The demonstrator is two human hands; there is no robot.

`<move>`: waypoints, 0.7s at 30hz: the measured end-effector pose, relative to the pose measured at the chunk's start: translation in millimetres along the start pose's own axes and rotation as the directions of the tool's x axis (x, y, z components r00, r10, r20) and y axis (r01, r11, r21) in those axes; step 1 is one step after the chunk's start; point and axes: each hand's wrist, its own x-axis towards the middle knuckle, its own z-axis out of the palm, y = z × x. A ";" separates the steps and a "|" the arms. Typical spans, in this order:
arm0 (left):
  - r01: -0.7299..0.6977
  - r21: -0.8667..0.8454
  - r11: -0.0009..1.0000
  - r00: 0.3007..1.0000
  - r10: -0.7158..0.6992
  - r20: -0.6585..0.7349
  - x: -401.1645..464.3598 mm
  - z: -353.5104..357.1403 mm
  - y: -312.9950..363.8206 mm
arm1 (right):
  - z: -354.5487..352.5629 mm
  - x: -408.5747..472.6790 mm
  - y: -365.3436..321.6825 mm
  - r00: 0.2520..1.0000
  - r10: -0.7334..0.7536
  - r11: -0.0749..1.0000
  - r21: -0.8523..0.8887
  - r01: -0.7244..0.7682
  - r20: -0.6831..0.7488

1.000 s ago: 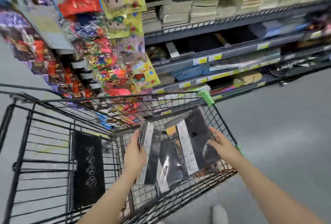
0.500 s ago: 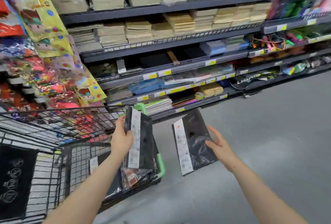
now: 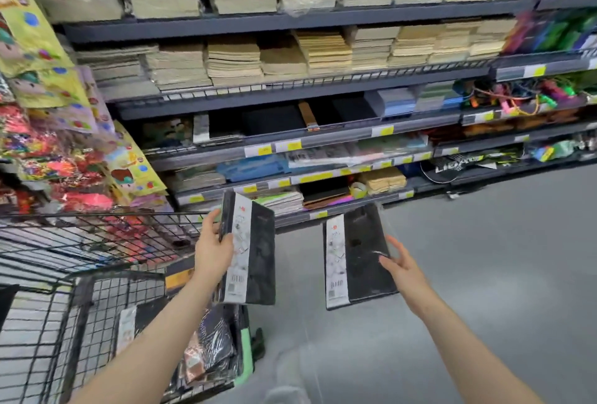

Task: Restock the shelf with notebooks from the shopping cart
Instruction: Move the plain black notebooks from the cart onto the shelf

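The left hand [image 3: 211,252] grips a black notebook [image 3: 250,250] by its left edge (white label strip facing up), held above the cart [image 3: 80,303]. The right hand [image 3: 402,269] pinches a second notebook [image 3: 358,256] at its right edge, over the floor before the shelf [image 3: 290,148]; more wrapped notebooks lie in the cart.

We see two black notebooks in clear wrap, each with a white printed band: one [image 3: 250,248] at centre, one [image 3: 357,256] right of centre. The black wire shopping cart [image 3: 80,300] at lower left has green corner trim. Tan paper stacks [image 3: 323,51] fill the dark grey metal shelves [image 3: 290,21] across the top, yellow price tags [image 3: 292,146] dotting lower rails.
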 end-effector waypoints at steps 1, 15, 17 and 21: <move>0.011 -0.029 1.000 1.000 -0.011 -0.009 10.3 1.5 -0.4 | 3.5 12.8 -7.0 1.000 -0.004 1.000 0.005 0.004 0.011; 0.138 -0.274 0.952 0.941 -0.212 -0.263 108.7 -16.2 27.7 | 91.9 191.6 -127.5 0.963 -0.123 0.992 -0.007 0.128 0.240; 0.135 -0.285 0.949 0.919 -0.227 -0.321 118.4 -19.1 26.6 | 112.7 219.0 -143.7 0.945 -0.134 0.991 0.013 0.137 0.299; 0.175 -0.349 0.921 0.856 -0.317 -0.408 138.2 -22.8 20.6 | 162.2 267.0 -163.7 0.910 -0.127 0.991 0.018 0.131 0.394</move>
